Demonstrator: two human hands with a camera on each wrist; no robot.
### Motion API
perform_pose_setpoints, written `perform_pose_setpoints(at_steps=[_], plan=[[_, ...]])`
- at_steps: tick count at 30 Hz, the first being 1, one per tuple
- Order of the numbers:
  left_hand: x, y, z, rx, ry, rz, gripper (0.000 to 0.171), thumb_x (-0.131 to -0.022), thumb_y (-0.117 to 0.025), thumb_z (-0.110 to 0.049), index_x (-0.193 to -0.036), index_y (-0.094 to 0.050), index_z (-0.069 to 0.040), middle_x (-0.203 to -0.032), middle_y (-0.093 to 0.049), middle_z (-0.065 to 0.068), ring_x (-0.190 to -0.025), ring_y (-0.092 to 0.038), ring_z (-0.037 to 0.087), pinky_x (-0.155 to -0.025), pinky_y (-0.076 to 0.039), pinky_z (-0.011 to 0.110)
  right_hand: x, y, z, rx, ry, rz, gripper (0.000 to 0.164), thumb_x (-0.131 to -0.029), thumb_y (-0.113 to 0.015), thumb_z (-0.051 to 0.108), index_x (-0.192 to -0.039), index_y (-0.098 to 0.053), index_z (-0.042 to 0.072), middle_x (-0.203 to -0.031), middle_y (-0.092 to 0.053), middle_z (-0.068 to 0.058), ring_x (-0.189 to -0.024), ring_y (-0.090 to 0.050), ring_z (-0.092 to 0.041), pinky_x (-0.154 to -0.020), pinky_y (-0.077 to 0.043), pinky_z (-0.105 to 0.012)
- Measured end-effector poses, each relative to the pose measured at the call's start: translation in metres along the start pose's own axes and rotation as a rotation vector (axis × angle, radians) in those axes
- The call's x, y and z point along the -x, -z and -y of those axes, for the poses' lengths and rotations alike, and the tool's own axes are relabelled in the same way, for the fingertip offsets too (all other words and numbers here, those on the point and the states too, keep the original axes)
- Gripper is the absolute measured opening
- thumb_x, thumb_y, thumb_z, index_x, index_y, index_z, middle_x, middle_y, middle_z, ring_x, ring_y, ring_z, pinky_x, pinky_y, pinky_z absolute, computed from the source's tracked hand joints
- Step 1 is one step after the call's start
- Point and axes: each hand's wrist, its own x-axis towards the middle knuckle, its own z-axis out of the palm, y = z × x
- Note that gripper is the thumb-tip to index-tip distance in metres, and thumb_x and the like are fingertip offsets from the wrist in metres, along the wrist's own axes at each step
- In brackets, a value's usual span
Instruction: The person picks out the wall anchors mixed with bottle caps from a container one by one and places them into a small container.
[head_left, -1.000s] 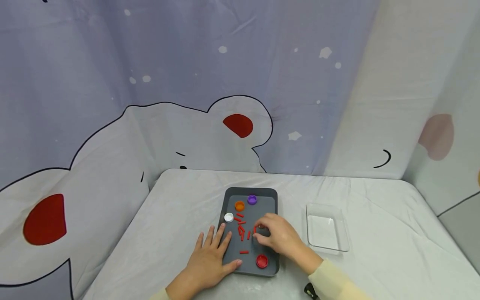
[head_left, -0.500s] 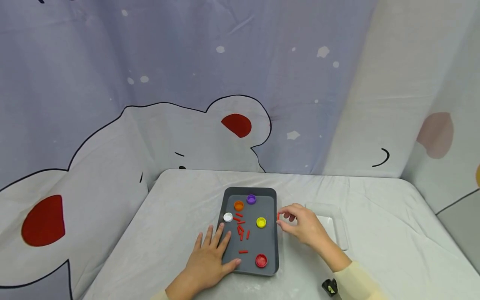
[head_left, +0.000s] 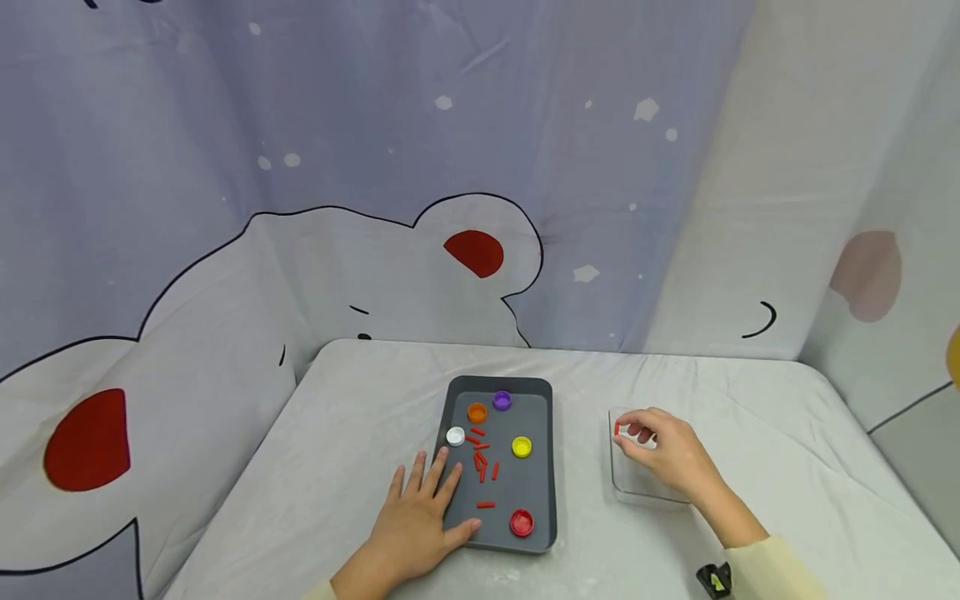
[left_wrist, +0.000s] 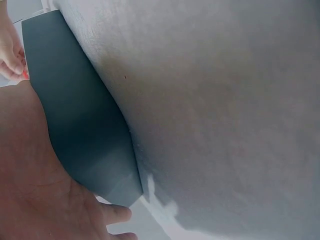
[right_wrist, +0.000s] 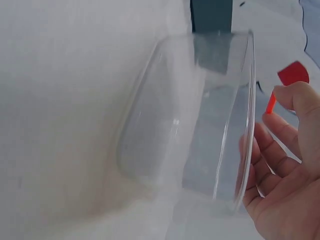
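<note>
Between thumb and forefinger, my right hand pinches a small red stick over the clear plastic box. In the right wrist view the same red stick shows between the fingertips, beside the rim of the box. My left hand lies with fingers spread on the left edge of the grey tray. Several more red sticks lie loose in the tray's middle, and one red stick lies apart, nearer the front.
Around the loose sticks in the tray stand small round caps: a purple cap, an orange cap, a white cap, a yellow cap and a red cap. A white cloth covers the table, with a printed curtain behind.
My right hand has carried the red stick from the tray rightward to over the clear box, uncovering the yellow cap. The left hand has stayed in place.
</note>
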Motion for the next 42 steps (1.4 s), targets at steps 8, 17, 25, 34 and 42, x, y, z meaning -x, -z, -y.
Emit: perform_pose_setpoints(at_steps=[8, 17, 25, 34, 42], plan=[[0.001, -0.002, 0.001, 0.001, 0.007, 0.004, 0.088, -0.093, -0.04, -0.077, -0.158, -0.039, -0.017, -0.168, -0.02, 0.01, -0.153, -0.013, 0.044, -0.118, -0.01, 0.066, 0.005, 0.012, -0.014, 0.035, -0.036, 0.046, 0.016, -0.084, -0.081, 0.014, -0.099, -0.076, 0.016, -0.086, -0.067, 0.01, -0.076, -0.061, -0.011, -0.065, -0.048, -0.026], [0.001, -0.003, 0.001, 0.004, 0.011, 0.022, 0.089, -0.093, -0.039, -0.078, -0.158, -0.039, -0.017, -0.169, -0.019, 0.01, -0.154, -0.012, 0.044, -0.118, -0.011, 0.066, 0.006, 0.018, -0.019, 0.038, -0.046, 0.041, 0.023, -0.086, -0.081, 0.017, -0.107, -0.076, 0.009, -0.09, -0.07, 0.002, -0.076, -0.063, -0.015, -0.064, -0.047, -0.027], [0.001, 0.001, 0.0, 0.002, 0.009, 0.013, 0.087, -0.094, -0.041, -0.076, -0.158, -0.039, -0.017, -0.169, -0.019, 0.01, -0.153, -0.013, 0.044, -0.118, -0.01, 0.066, 0.004, 0.012, -0.008, 0.011, -0.011, 0.01, 0.021, -0.085, -0.081, 0.014, -0.105, -0.077, 0.009, -0.087, -0.069, 0.007, -0.074, -0.062, -0.012, -0.063, -0.049, -0.027], [0.0, 0.001, 0.0, 0.008, 0.005, -0.005, 0.086, -0.095, -0.043, -0.074, -0.158, -0.039, -0.016, -0.168, -0.02, 0.011, -0.153, -0.013, 0.045, -0.118, -0.01, 0.066, -0.004, -0.011, 0.014, -0.044, 0.009, 0.042, 0.021, -0.085, -0.081, 0.013, -0.106, -0.077, 0.011, -0.091, -0.07, 0.001, -0.076, -0.062, -0.012, -0.066, -0.052, -0.032], [0.0, -0.002, 0.0, 0.002, 0.005, -0.008, 0.086, -0.094, -0.042, -0.075, -0.157, -0.04, -0.016, -0.168, -0.02, 0.011, -0.153, -0.013, 0.045, -0.118, -0.011, 0.067, -0.009, -0.032, 0.035, -0.088, 0.047, 0.06, 0.021, -0.083, -0.082, 0.014, -0.104, -0.077, 0.011, -0.087, -0.068, 0.002, -0.075, -0.061, -0.013, -0.065, -0.049, -0.026]])
